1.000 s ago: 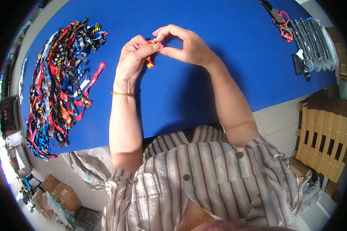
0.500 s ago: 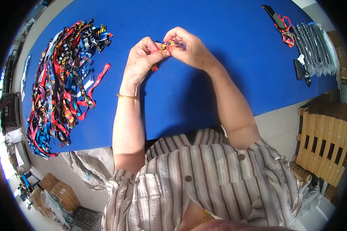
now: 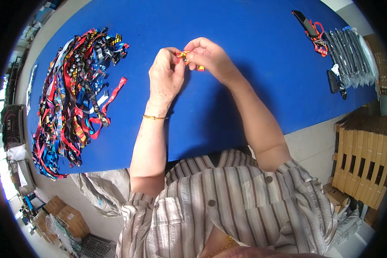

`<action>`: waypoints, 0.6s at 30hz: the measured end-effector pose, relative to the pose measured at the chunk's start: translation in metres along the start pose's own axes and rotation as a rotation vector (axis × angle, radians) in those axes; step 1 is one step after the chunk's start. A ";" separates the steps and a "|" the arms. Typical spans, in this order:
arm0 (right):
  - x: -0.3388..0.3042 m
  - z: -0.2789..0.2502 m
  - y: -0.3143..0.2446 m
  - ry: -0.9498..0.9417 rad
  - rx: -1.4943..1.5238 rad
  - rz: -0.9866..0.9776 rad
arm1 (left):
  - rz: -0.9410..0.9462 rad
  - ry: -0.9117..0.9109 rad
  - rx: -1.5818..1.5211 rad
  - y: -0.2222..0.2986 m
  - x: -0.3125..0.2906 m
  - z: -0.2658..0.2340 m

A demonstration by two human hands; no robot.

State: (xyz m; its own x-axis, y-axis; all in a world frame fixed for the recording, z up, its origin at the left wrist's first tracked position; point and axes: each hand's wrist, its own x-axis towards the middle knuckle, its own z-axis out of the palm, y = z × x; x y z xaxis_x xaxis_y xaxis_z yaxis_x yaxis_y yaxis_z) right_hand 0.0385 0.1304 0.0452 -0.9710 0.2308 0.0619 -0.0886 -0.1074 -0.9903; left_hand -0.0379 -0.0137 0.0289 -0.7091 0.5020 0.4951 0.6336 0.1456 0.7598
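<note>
A short red and yellow patterned ribbon strap [image 3: 182,55] is pinched between my two hands above the blue table. My left hand [image 3: 164,73], with a gold bracelet at its wrist, has its fingers closed on one part of the strap. The thumb and forefinger of my right hand [image 3: 210,59] grip the other part close by, and a yellow and red end pokes out below them. The fingers cover most of the strap, so its full shape is hidden.
Left on the blue table [image 3: 193,124] lies a long heap of multicoloured ribbon straps [image 3: 69,99]. At the far right are black items in clear plastic sleeves [image 3: 350,56], a red strap with a black piece [image 3: 317,38], and a small black object [image 3: 332,81]. Cardboard [image 3: 360,159] stands beyond the right edge.
My left hand has turned more upright and shifted right, closer to my right hand. The strap's loose end now shows under the right fingers instead of under the left hand.
</note>
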 end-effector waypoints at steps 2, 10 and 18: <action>0.001 0.001 -0.005 0.087 0.284 0.202 | 0.166 0.014 -0.006 -0.002 -0.001 0.000; -0.003 -0.021 -0.007 -0.066 0.132 0.427 | 0.507 -0.077 0.141 -0.001 0.001 0.003; -0.001 -0.024 0.004 -0.001 0.120 0.259 | 0.523 0.052 0.240 0.000 0.001 0.010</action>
State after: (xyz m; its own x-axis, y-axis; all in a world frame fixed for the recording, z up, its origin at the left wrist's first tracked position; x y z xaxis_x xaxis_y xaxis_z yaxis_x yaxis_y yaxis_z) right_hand 0.0441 0.1532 0.0378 -0.9649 0.1799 -0.1911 0.1368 -0.2768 -0.9511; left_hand -0.0353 -0.0043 0.0256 -0.2928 0.5178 0.8039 0.9522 0.0811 0.2946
